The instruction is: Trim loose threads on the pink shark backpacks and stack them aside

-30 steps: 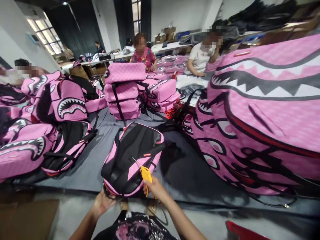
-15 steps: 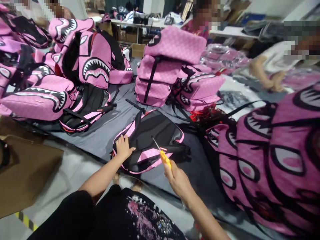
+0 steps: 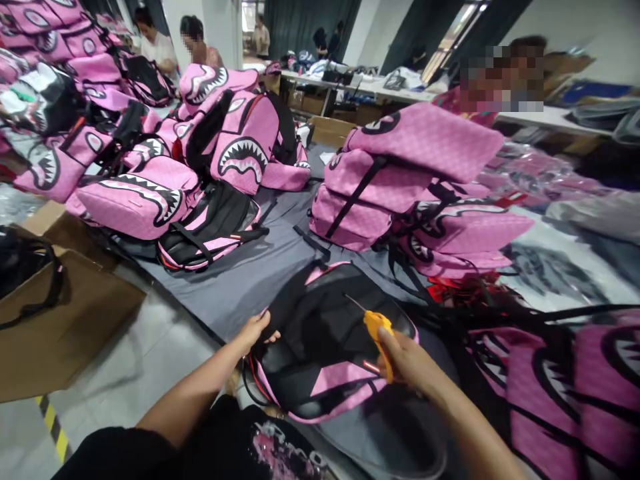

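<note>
A black and pink backpack (image 3: 330,320) lies back side up on the grey-covered table in front of me. My left hand (image 3: 259,331) is closed at its left side, gripping a black shoulder strap (image 3: 277,301) and lifting it a little. My right hand (image 3: 403,357) is wrapped round a yellow air blow gun (image 3: 376,325), held over the right part of the backpack. Its thin metal nozzle (image 3: 354,302) points left and away from me, above the black back panel. A clear hose (image 3: 443,457) loops below my right forearm.
Stacked pink shark-mouth backpacks (image 3: 373,183) stand behind, with more at left and in a row at right (image 3: 545,387). A cardboard box (image 3: 75,320) sits on the floor at left. Several people are beyond the table, one (image 3: 500,80) at back right.
My left hand has gone from lying spread on the backpack to gripping its strap. The blow gun has turned and sits further right over the backpack. The whole view has shifted left.
</note>
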Demonstrator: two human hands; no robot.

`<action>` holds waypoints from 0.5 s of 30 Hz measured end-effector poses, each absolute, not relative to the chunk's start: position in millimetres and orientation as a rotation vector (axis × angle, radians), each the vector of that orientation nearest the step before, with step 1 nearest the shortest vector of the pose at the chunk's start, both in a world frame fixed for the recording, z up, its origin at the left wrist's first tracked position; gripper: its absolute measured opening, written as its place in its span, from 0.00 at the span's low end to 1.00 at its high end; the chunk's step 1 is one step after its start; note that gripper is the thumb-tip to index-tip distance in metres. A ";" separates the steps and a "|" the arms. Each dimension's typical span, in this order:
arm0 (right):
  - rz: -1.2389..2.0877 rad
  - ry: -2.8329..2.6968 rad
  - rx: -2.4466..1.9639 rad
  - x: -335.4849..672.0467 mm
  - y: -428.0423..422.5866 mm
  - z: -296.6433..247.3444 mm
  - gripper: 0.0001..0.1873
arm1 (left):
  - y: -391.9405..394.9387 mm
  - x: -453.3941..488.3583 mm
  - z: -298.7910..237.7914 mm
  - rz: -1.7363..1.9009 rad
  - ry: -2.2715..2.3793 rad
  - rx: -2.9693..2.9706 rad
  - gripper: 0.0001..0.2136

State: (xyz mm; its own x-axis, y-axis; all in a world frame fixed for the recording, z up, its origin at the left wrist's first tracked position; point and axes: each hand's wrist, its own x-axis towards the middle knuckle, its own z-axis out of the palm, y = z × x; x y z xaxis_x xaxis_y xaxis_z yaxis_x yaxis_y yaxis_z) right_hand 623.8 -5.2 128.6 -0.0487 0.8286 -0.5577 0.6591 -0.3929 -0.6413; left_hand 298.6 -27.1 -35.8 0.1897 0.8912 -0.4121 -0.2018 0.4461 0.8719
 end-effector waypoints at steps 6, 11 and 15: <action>1.208 -1.478 -2.137 631.9 21.6 125.7 0.23 | -25.7 288.7 -44.1 0.907 1.146 0.463 0.30; 1.312 -1.548 -2.196 618.7 28.9 123.5 0.23 | -16.4 287.0 -40.2 0.813 1.142 0.443 0.29; 1.764 -1.879 -1.884 590.6 0.8 115.4 0.26 | -6.2 288.1 -33.4 0.736 1.247 0.418 0.28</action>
